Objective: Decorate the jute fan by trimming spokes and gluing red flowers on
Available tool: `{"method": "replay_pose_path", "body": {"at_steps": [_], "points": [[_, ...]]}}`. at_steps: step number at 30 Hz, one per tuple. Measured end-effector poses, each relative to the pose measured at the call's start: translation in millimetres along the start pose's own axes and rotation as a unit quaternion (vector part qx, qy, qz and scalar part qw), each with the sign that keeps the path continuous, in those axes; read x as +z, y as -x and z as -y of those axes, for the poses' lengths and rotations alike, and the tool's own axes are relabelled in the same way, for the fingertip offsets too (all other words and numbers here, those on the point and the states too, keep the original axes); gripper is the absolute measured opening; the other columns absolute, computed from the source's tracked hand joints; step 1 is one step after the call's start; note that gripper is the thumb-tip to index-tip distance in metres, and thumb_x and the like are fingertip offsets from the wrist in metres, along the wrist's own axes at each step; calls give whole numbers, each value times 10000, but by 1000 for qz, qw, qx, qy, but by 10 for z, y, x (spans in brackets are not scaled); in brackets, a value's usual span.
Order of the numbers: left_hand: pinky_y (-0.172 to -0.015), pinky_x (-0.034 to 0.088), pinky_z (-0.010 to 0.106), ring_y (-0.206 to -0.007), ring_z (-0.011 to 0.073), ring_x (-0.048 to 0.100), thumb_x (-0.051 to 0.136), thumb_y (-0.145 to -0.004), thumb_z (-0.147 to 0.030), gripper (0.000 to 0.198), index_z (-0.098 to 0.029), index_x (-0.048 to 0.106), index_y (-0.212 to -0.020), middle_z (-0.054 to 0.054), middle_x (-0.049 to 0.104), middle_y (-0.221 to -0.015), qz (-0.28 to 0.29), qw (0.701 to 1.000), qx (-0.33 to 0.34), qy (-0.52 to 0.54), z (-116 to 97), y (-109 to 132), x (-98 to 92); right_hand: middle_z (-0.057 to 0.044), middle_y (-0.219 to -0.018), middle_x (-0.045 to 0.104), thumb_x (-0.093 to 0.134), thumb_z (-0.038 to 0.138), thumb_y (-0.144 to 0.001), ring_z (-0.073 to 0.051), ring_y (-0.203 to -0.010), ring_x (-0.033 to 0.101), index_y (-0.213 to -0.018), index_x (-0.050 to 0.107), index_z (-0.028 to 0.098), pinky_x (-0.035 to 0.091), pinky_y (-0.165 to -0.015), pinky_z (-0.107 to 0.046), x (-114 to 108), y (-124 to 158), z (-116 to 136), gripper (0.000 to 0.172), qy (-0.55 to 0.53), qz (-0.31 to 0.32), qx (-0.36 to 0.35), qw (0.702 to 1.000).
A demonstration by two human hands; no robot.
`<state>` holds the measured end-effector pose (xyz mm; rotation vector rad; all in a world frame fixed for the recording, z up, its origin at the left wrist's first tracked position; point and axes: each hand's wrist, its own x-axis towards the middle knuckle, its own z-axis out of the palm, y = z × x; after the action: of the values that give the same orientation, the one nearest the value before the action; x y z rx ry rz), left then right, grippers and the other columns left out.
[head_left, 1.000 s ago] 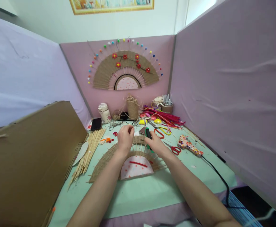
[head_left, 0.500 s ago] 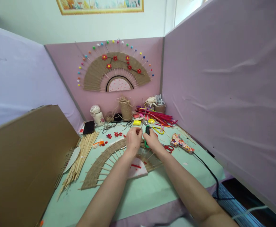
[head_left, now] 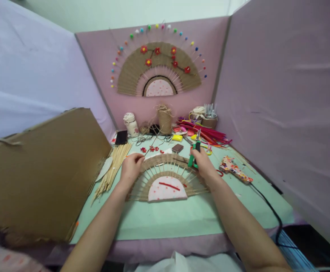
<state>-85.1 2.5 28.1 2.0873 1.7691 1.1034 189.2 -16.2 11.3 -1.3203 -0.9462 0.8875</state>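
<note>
My left hand (head_left: 131,168) pinches the lower end of a thin dark stem (head_left: 151,144), which slants up to the right. It is above the left side of a woven fan (head_left: 150,163) lying on the table. My right hand (head_left: 204,163) is closed round green-and-black-handled pliers (head_left: 193,158), their metal jaws pointing up. The fan has wooden ribs and a pink-dotted white half-circle (head_left: 161,192) with a red strip (head_left: 169,186) lying across it. Small red flowers (head_left: 153,149) lie just behind the fan.
Bamboo sticks (head_left: 112,168) lie to the left, beside a cardboard panel (head_left: 46,170). A patterned glue gun (head_left: 235,170) with a black cord rests at the right. Behind are a twine spool (head_left: 165,120), a white bottle (head_left: 131,124) and red pipe cleaners (head_left: 207,132). A finished fan (head_left: 162,56) hangs at the back.
My hands have moved apart, the left going left with the stem and the right going right with the pliers. The fan's half-circle is uncovered. The camera view has shifted.
</note>
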Motion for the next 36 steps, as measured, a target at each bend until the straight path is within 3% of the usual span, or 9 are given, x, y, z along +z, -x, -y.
{"method": "replay_pose_path", "body": {"at_steps": [3,7,17,21,26,36], "points": [[-815,476,328,-859,218,653,556,-805,-320,203,-202,718,-834,53,737,-901,23,998,-37,-39,513,303,-358,44,-673,481,546,380,-654,-138,-626,443,-786,492,227,360,-517,-254,-7,18,-10,208,-4,-1,29,1000],[-837,471,327,-899,221,643,528,-820,-315,216,-209,716,-826,52,732,-919,47,995,-41,-75,780,580,-447,36,-739,523,585,351,-631,-130,-667,472,-792,516,225,393,-514,-233,21,73,9,215,-23,7,42,999],[-817,476,308,-881,196,622,520,-863,-263,199,-198,708,-862,60,692,-902,20,997,15,-79,645,663,-299,0,-807,500,622,302,-561,-166,-740,495,-790,515,248,470,-491,-246,49,161,158,259,-59,-4,75,995],[-785,474,311,-846,198,613,509,-872,-247,210,-200,714,-868,63,669,-884,55,991,27,-116,627,621,-228,-29,-835,520,624,281,-563,-189,-779,516,-774,529,256,449,-445,-232,50,160,151,233,-73,-2,79,994],[-771,468,323,-842,213,602,493,-881,-239,237,-188,723,-858,76,652,-864,63,985,30,-155,648,614,-179,-9,-817,521,630,257,-572,-168,-769,513,-764,541,248,504,-524,-249,52,197,157,212,-82,-1,80,993],[-773,464,324,-835,208,595,495,-872,-246,251,-202,741,-849,76,656,-848,66,984,23,-162,694,567,-166,8,-824,561,624,296,-602,-145,-736,521,-833,559,240,439,-495,-216,52,224,131,246,-69,-3,83,994]]}}
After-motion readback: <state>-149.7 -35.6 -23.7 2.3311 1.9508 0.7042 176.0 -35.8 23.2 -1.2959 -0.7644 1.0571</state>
